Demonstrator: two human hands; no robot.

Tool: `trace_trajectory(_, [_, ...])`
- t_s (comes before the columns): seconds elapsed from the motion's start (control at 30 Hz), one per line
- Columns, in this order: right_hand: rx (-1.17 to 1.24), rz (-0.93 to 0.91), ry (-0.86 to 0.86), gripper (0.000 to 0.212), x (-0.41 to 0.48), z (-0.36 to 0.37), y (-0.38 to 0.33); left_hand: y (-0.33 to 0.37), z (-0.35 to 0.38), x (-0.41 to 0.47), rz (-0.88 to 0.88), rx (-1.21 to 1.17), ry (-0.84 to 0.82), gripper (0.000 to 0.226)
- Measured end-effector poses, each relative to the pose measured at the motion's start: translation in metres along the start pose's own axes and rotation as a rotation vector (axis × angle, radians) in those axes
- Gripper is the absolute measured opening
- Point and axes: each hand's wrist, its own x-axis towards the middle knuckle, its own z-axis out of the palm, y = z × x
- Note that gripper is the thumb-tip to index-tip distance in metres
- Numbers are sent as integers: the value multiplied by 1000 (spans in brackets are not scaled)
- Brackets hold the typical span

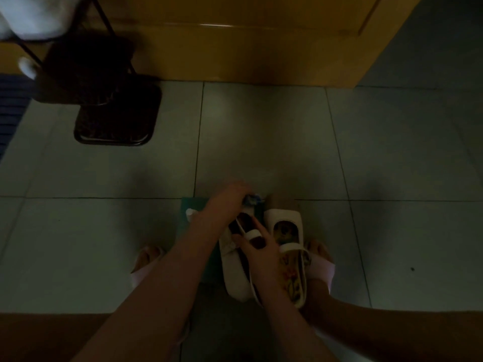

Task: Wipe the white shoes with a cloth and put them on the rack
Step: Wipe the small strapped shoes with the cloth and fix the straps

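Pale green floor tiles (pixel 261 139) fill most of the dim room, and a yellow wooden door (pixel 235 48) stands at the far side. Far off to the left is a black metal rack (pixel 112 111) with dark things on its shelves; it is too dark to tell what they are.

Close to the person, a white strap shoe with a dark inside (pixel 232 262) lies partly on a flat green mat (pixel 188 205) on the floor. The left hand (pixel 230 197) is at the toe of this shoe. Its fingers are curled tight on a small blue and white cloth (pixel 252 199), and the cloth is right at the toe. The right hand (pixel 261 246) holds the same shoe by the middle. Its fingers are spread over the opening, with the white strap pinched between them.

Just beside it, on the right, lies a white strap shoe with a colourful picture inside (pixel 285 231). No hand touches it. Both shoes are on the floor, well apart from the rack.

Two feet in pink slippers (pixel 322 267) stand on the tiles, one on each side of the shoes. The right slipper touches the second shoe.
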Motion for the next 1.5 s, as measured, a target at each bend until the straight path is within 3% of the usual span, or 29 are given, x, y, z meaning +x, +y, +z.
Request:
trace_trajectory(0.1, [28,1,24,52,0,3,-1,-12,5,-3,109,53,-24,54])
trace_trajectory(0.2, [23,-2,56,52,-1,4,-2,-19,10,-13,117,-40,131,87])
trace_trajectory(0.23, [14,1,67,54,-1,5,-1,-18,9,-21,110,-19,145,80])
trace_trajectory(0.3, [-2,11,94,60,-1,8,-1,-24,14,-32,52,41,137,41])
trace_trajectory(0.4, [-16,20,108,66,-1,12,3,-34,21,-40,61,51,230,43])
trace_trajectory(0.6, [9,6,60,57,-1,9,0,-38,32,-64,-23,-27,309,43])
trace_trajectory(0.87, [-23,4,1,58,-1,6,1,-14,15,-33,78,129,367,38])
trace_trajectory(1.03, [-3,-9,-3,55,-2,6,-3,-16,11,-15,13,203,396,33])
trace_trajectory(1.2, [24,-30,12,54,-2,10,0,-17,14,-14,2,175,494,25])
trace_trajectory(1.3, [42,-48,38,52,-3,8,-1,-19,24,-26,-17,108,528,33])
trace_trajectory(1.5, [67,-44,59,53,-2,8,4,-29,29,-40,-9,15,506,34])
